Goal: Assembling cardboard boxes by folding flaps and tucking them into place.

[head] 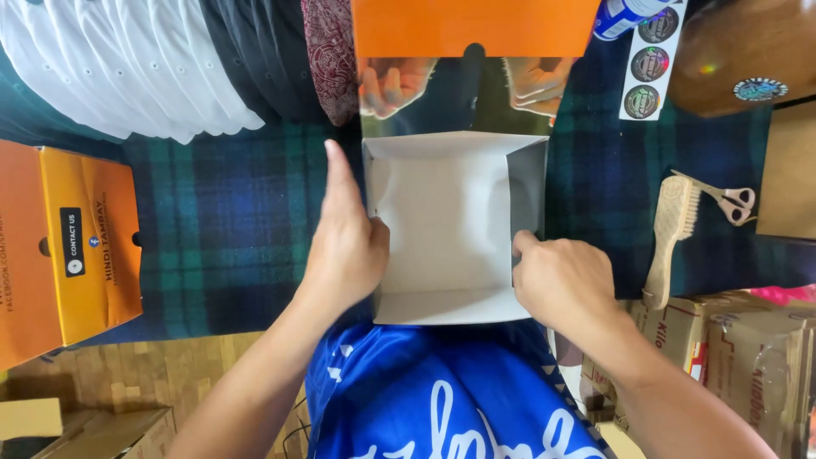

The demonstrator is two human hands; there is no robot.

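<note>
An open cardboard box (442, 221) with a white inside and an orange lid (476, 25) lies on a dark plaid cloth (229, 221). The lid's shiny inner face (459, 93) mirrors both hands. My left hand (344, 238) lies flat against the box's left wall, fingers stretched out along it. My right hand (561, 280) grips the box's right wall near the front corner, with the thumb on the inner side. The box holds nothing.
An orange and yellow box (68, 246) lies at the left. Stacked white caps (127, 68) sit at the top left. A wooden brush (671, 229), scissors (727, 200), a sticker strip (650, 64) and brown cartons (739, 340) are at the right.
</note>
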